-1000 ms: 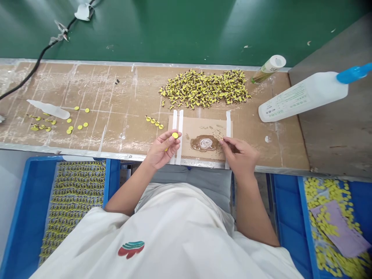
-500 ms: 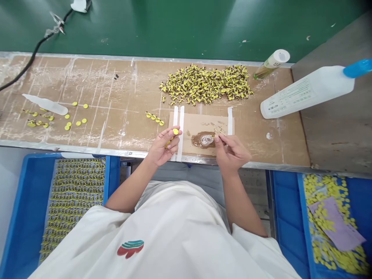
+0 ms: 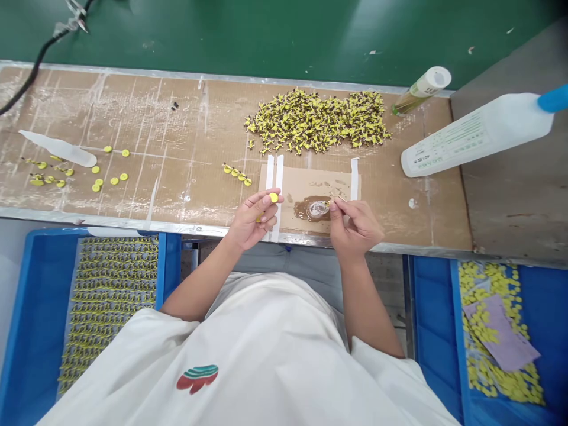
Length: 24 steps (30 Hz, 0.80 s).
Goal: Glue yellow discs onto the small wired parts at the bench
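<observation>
Yellow disc point(image 3: 274, 197) pinched in left hand point(image 3: 252, 220), right hand point(image 3: 356, 228) pinching small piece point(image 3: 329, 203), now closer over wet patch point(image 3: 303, 209).

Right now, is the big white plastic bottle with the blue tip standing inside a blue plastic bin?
No, the white plastic bottle is on the brown cardboard-covered table.

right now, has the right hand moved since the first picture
Yes. Against the wet patch, the right hand has moved to the left, so that its fingertips are now at the patch's right edge.
</observation>
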{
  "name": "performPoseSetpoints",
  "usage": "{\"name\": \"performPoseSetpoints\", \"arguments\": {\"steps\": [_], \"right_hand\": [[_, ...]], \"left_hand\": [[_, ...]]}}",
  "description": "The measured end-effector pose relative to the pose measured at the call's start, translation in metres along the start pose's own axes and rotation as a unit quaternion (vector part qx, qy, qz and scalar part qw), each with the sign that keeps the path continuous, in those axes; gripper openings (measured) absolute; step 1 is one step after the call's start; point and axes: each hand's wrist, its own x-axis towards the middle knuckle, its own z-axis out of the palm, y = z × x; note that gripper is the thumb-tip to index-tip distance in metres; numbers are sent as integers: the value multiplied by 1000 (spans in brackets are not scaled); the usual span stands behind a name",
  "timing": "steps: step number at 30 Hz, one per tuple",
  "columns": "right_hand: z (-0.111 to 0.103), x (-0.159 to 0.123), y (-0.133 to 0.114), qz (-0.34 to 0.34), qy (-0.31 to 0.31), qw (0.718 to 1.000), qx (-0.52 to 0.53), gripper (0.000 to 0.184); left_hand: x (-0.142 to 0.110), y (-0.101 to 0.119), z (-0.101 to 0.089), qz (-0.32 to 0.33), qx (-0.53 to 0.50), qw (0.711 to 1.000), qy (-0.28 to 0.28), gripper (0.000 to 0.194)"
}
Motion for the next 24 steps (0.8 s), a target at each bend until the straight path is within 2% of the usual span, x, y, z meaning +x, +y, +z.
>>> {"name": "performPoseSetpoints", "arguments": {"steps": [7,11,13,17,21,24], "right_hand": [[1,1,-4,-18,4,999,34,12],[0,0,-5,5,9,1000,15,16],[-2,1,-5,6,9,1000,-5,19],[-6,2,-3,-43,14,999,-11,15],[-8,4,-1,-40,-13,999,-32,15],[-7,6,-2,-64,-16,998,-10,14]], "left_hand": [[0,-1,-2,6,0,1000,-22,23],[-1,-2,-4,10,0,999,-34,22],[-1,-2,-3,10,1,999,-33,22],[0,-1,-2,3,4,1000,-19,25],[0,-1,-1,-4,2,1000,-1,25],[1,-1,0,-5,0,1000,3,25]]}}
